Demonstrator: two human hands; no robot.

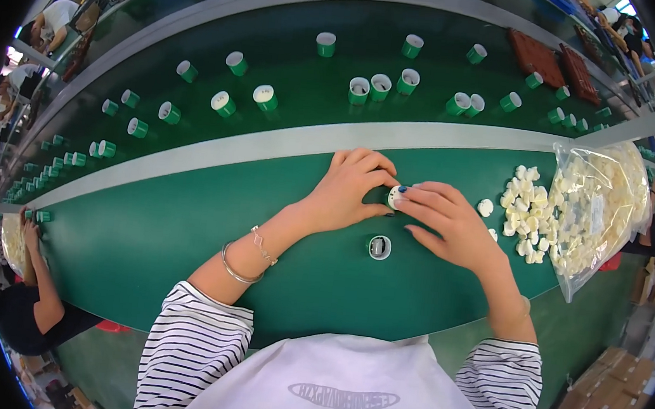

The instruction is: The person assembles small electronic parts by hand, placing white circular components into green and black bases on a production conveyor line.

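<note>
Above the green table, my left hand [354, 190] has its thumb and fingers closed around a small green-and-white cup [393, 199] with a white cap on its top. My right hand [449, 221] meets it from the right, its fingertips pressed on the white cap. Just below the hands, an uncapped cup [379, 247] rests on the table, with something grey inside it. Two loose white caps lie by my right hand, one [485, 207] beyond its knuckles and another [493, 234] partly hidden beside it.
A pile of cream-white caps [527, 214] spreads beside an open clear plastic bag [600, 205] full of them, at the right. Past a pale rail [458, 136], a dark green belt [300, 70] carries several green cups. Brown trays [537, 58] lie far right; a co-worker's arm [38, 261] reaches in at left.
</note>
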